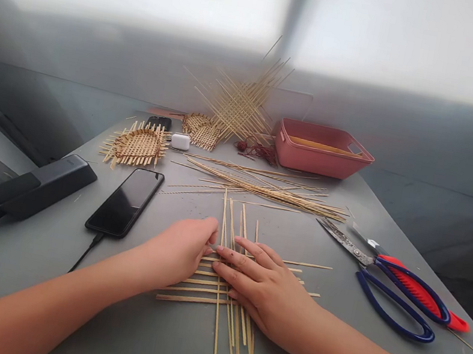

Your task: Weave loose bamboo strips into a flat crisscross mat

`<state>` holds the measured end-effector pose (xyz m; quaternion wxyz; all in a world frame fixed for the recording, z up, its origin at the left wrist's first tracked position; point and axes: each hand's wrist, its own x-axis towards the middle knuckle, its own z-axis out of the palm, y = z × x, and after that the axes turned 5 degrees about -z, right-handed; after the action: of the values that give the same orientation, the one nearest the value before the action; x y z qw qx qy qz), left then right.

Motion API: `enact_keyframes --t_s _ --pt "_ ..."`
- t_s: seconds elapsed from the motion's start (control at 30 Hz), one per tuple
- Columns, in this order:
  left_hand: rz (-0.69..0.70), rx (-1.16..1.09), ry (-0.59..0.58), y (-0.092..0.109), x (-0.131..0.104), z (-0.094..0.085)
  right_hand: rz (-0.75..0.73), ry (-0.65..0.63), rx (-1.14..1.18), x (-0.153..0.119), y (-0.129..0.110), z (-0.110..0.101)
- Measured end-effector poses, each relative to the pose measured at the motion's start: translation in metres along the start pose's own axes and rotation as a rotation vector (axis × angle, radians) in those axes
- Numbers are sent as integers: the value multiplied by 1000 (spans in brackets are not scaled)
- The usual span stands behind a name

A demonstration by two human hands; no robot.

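Thin bamboo strips point(208, 282) lie crossed on the grey table, some running sideways and others toward me, forming a loose weave. My right hand point(260, 288) rests flat over the crossing, fingers spread and pressing on the strips. At the left side of the weave, my left hand point(187, 248) is closed, its thumb and fingertips curled beside the strips. Whatever it pinches is hidden behind its own fingers. Beyond the hands lies a pile of loose bamboo strips point(262, 186).
Blue-handled scissors point(368, 261) and a red-handled cutter point(414, 284) lie right. To the left are a phone point(126, 203) and a black power strip point(45, 183). Woven bamboo pieces point(137, 145), a white case point(180, 141) and a pink bin point(313, 159) stand farther back.
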<state>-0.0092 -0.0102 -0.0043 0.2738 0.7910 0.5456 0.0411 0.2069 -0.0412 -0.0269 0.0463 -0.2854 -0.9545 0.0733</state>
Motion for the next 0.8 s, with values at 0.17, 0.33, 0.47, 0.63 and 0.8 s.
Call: enact_keyframes --t_s 0.17,0.33,0.47,0.63,0.8 --pt "45 -15 -20 -6 -2 -4 0 -57 24 1 0 -4" --pt "58 7 -33 -8 -1 -10 4 -85 47 2 -1 -7" --pt "38 57 -30 -13 -4 -21 7 -35 92 0 0 -6" --pt "21 89 -51 -21 -9 -37 3 -29 93 0 1 -6" --pt "102 73 90 -8 -11 -23 9 77 94 -2 1 -2"
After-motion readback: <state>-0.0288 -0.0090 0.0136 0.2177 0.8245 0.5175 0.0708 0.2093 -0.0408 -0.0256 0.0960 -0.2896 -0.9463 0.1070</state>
